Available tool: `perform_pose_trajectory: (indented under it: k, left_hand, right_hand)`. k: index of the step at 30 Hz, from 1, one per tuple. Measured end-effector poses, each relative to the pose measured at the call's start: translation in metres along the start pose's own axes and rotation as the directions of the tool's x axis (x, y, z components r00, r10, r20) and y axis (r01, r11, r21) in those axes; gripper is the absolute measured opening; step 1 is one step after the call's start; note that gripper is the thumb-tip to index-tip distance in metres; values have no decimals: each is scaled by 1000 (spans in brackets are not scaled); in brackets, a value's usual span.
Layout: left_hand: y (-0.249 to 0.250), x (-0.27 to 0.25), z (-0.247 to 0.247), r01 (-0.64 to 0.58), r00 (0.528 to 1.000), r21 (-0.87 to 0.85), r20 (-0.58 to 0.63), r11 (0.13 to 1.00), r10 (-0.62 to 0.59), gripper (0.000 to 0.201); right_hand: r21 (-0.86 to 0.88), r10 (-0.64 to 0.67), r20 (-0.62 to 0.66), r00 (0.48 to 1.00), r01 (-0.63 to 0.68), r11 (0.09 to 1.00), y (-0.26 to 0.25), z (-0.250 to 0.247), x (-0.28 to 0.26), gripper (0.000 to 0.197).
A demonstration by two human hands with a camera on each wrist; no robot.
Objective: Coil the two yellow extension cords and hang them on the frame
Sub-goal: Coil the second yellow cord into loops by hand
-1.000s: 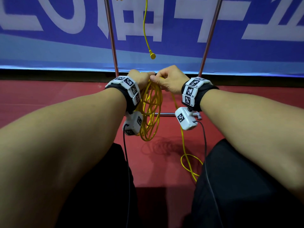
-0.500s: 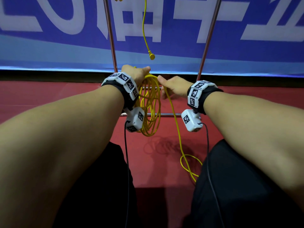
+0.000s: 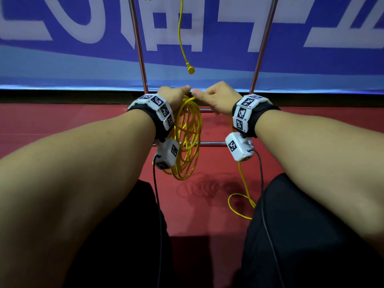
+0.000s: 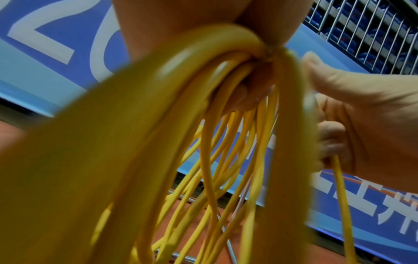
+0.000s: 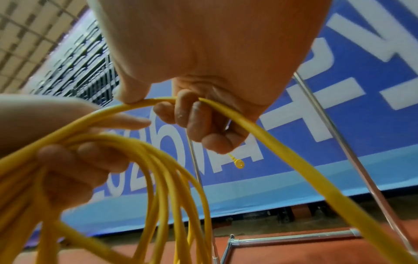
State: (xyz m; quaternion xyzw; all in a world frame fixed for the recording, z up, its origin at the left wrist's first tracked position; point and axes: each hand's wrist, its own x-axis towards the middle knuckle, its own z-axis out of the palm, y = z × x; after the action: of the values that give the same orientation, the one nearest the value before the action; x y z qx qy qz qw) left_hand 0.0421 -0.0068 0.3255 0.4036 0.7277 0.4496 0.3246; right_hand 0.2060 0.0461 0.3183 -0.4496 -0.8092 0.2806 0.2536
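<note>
Before frame (image 3: 262,44) | left hand (image 3: 173,96) grips cord coil (image 3: 188,138) | right hand (image 3: 218,96) fingers pinch strand | lower strand behind wrist camera

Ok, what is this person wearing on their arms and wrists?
Both forearms are bare, with no sleeves. Each wrist carries a black strap ringed with white blocks printed with black square markers. A white camera box with a marker hangs under each wrist, trailing a thin black cable.
</note>
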Motion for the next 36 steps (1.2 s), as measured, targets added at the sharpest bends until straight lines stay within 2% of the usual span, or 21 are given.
perform_pose_trajectory:
  k: [2, 6, 10, 13, 15, 17, 19, 21, 23, 24, 27, 30, 32, 35, 36]
  left_hand:
    - [2, -1, 1, 10, 1000, 0, -4, 1000, -10, 60]
    - [4, -2, 1, 20, 1000, 2, -12, 1000, -20, 63]
    - [3, 1, 1, -13, 999, -38, -34, 999, 11, 83]
    - [6, 0, 1, -37, 997, -51, -66, 998, 34, 75]
    - [7, 1, 0, -46, 995, -68, -87, 997, 40, 70]
    - [7, 5, -3, -42, 994, -99, -106, 994, 32, 49]
    - [6, 5, -9, -16, 992, -119, -127, 993, 0, 51]
    - [6, 6, -13, -12, 990, -108, -144, 994, -4, 54]
    - [5, 6, -15, -19, 990, -113, -138, 993, 3, 51]
    - [5, 6, -15, -27, 991, -105, -130, 994, 14, 52]
    - [-1, 5, -11, -47, 995, -45, -92, 998, 42, 77]
    - [-5, 3, -7, -23, 997, -5, -74, 1000, 22, 93]
    - [-4, 2, -7, -6, 998, -12, -55, 1000, 5, 84]
    - [-3, 4, -4, -1, 998, 18, -56, 1000, 2, 52]
    - [-1, 2, -3, -9, 999, 32, -48, 999, 11, 50]
  right_hand:
    - [-42, -23, 36, 999, 24, 999, -4, 6, -2, 64]
    - [-57, -61, -18, 998, 60, 997, -7, 10, 0, 63]
    - [-6, -89, 9, 996, 89, 996, -9, 11, 2, 63]
    - [52, -76, 44, 996, 74, 996, -1, 11, 5, 63]
    - [53, -30, 119, 992, 24, 998, 4, 10, 4, 72]
    - [43, 65, 246, 967, -78, 996, 12, 12, 2, 78]
    - [93, 168, 343, 924, -212, 973, 23, 14, 3, 71]
    - [249, 249, 359, 900, -350, 903, 30, 13, 2, 63]
    - [367, 302, 309, 902, -406, 837, 31, 9, 1, 57]
    - [372, 305, 261, 916, -387, 844, 29, 6, 0, 55]
    - [329, 237, 57, 970, -242, 913, 23, -1, 4, 50]
    - [201, 133, -64, 989, -117, 972, 21, -7, 9, 56]
    - [140, 70, -59, 996, -61, 988, 18, -8, 6, 57]
    - [34, -1, -9, 1000, 1, 999, 6, -4, -1, 55]
    - [-1, -24, -2, 1000, 24, 1000, 1, 0, -1, 54]
